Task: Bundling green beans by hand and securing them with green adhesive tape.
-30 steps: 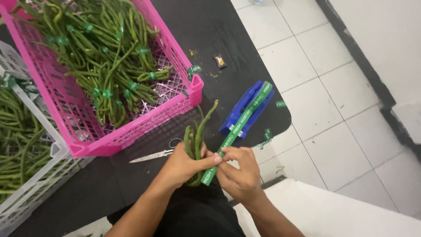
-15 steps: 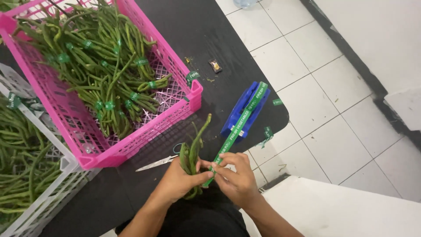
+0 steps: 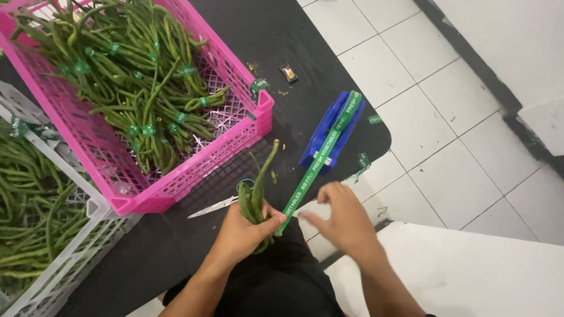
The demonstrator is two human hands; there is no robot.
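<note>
A small bunch of long green beans [image 3: 257, 194] stood nearly upright above the near edge of the black table [image 3: 176, 240], gripped at its lower end by the left hand [image 3: 241, 232], whose fingers were curled tight around the stems. A strip of green printed tape [image 3: 311, 173] ran from that grip up to the blue plastic tape dispenser [image 3: 331, 130]. The right hand [image 3: 341, 220] hovered just beside the tape, fingers loosely bent and holding nothing. Scissors [image 3: 214, 206] lay behind the bunch, near the pink plastic crate [image 3: 194, 176] of bundled beans; a white crate [image 3: 70, 258] sat at the left.
</note>
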